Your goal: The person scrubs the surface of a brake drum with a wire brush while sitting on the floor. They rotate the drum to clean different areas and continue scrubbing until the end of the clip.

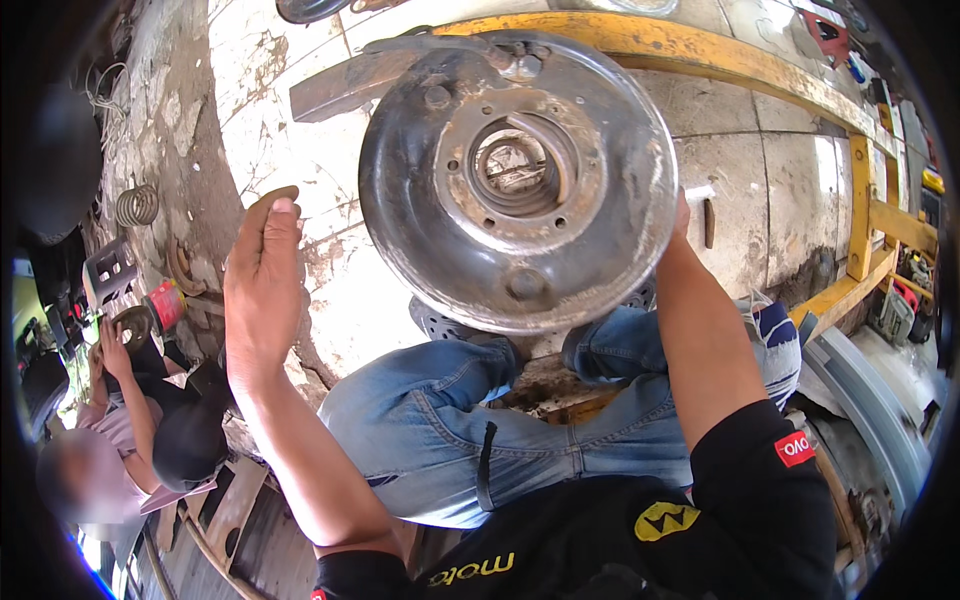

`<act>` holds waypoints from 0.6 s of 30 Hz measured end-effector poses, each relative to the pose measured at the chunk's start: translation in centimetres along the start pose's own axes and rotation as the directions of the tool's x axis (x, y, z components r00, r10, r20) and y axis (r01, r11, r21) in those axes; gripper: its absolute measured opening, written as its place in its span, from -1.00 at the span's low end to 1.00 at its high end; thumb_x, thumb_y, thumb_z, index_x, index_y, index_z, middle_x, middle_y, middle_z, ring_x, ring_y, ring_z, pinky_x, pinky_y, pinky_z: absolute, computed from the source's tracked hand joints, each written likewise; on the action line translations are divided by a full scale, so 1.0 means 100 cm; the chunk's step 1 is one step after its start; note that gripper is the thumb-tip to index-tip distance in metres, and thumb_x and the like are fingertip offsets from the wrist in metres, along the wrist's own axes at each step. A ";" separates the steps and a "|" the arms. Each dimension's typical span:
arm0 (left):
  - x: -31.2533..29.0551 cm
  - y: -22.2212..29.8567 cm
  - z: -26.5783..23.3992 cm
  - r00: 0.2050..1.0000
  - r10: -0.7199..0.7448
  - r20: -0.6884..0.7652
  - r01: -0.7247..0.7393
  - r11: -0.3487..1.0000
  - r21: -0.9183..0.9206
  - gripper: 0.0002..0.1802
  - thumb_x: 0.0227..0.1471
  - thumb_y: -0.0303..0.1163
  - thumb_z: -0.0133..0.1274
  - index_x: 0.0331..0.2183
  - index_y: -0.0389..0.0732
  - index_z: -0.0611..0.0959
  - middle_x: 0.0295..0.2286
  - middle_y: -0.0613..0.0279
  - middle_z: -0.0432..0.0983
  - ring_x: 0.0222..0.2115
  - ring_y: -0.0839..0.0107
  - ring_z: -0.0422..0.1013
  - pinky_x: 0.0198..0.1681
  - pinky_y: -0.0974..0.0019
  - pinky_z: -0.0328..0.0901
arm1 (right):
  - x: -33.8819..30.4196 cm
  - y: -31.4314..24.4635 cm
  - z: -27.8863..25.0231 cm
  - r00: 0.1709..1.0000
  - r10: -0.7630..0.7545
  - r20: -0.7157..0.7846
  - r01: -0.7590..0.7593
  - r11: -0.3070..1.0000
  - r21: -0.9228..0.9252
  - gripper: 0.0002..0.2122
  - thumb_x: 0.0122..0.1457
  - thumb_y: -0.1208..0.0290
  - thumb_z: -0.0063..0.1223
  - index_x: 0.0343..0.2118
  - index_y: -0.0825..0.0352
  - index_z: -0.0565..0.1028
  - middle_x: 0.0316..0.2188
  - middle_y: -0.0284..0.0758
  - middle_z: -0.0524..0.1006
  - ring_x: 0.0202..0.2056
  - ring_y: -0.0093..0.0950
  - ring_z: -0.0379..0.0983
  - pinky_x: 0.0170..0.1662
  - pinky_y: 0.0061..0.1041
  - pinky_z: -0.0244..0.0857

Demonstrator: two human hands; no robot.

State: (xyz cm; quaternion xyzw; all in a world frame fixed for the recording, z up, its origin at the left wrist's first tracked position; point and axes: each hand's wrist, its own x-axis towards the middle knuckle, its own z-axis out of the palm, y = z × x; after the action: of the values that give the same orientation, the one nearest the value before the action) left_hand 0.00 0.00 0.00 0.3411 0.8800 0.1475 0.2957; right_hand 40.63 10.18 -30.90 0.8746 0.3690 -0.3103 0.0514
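A large round brake drum (405, 215), black and worn, faces up before my knees. Its centre has a bare metal flange (455, 190) with bolt holes around a wide bore. My right hand (682, 217) is at the drum's right edge; its fingers pass behind the rim and are mostly hidden. Off to the left, apart from the drum, my left hand (265, 290) is closed, with the thumb pressed on a thin brown piece (285, 191) whose kind I cannot make out. A dark bar-like tool (425, 44) lies by the drum's top edge.
A yellow metal frame (690, 50) runs behind the drum and down the right side. A dark beam (335, 92) pokes out at upper left. On the left are a coil spring (137, 206), a red can (166, 303) and another person's hands (112, 350) holding a ring-shaped part.
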 end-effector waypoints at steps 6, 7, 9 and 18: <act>0.001 -0.003 -0.003 0.999 0.026 -0.019 -0.025 0.999 0.027 -0.33 0.24 0.11 -0.16 0.10 -0.25 0.48 -0.07 0.06 0.53 -0.11 0.29 0.45 -0.08 0.29 0.28 | 0.007 0.036 0.003 0.997 -0.067 -0.048 0.063 0.995 -0.079 -0.68 0.13 0.33 -0.07 -0.06 0.25 0.50 -0.04 -0.10 0.53 0.02 -0.13 0.45 0.05 -0.17 0.32; 0.002 -0.005 -0.003 0.999 0.025 -0.022 -0.025 1.000 0.014 -0.33 0.24 0.11 -0.16 0.10 -0.24 0.48 -0.07 0.07 0.53 -0.11 0.29 0.45 -0.08 0.29 0.28 | 0.000 0.038 -0.003 0.994 -0.048 -0.095 0.039 0.995 -0.094 -0.67 0.12 0.35 -0.06 -0.05 0.26 0.49 -0.03 -0.09 0.51 0.02 -0.15 0.46 0.06 -0.17 0.33; -0.001 -0.007 -0.001 0.997 0.051 -0.056 -0.052 0.999 -0.015 -0.33 0.25 0.13 -0.16 0.06 -0.28 0.51 -0.15 -0.01 0.54 -0.16 0.28 0.47 -0.01 0.25 0.29 | 0.003 0.053 -0.005 0.993 0.021 -0.114 -0.029 0.997 -0.068 -0.67 0.11 0.35 -0.05 -0.05 0.29 0.48 -0.02 -0.08 0.50 0.03 -0.15 0.45 0.07 -0.16 0.33; -0.006 0.000 -0.004 0.989 0.126 -0.072 -0.127 0.992 -0.006 -0.36 0.23 0.08 -0.11 0.04 -0.28 0.54 -0.13 0.03 0.55 -0.18 0.29 0.47 -0.06 0.26 0.28 | -0.016 0.054 0.045 0.917 -0.134 0.376 0.157 0.987 -0.030 -0.60 0.07 0.10 0.07 -0.34 0.45 0.62 -0.50 -0.16 0.64 -0.42 -0.31 0.62 -0.22 -0.33 0.47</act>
State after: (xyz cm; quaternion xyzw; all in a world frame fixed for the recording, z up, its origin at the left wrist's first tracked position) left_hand 0.09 -0.41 0.54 0.3892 0.8658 0.1827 0.2560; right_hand 41.16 3.87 -34.33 0.7678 0.4257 -0.4626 0.1233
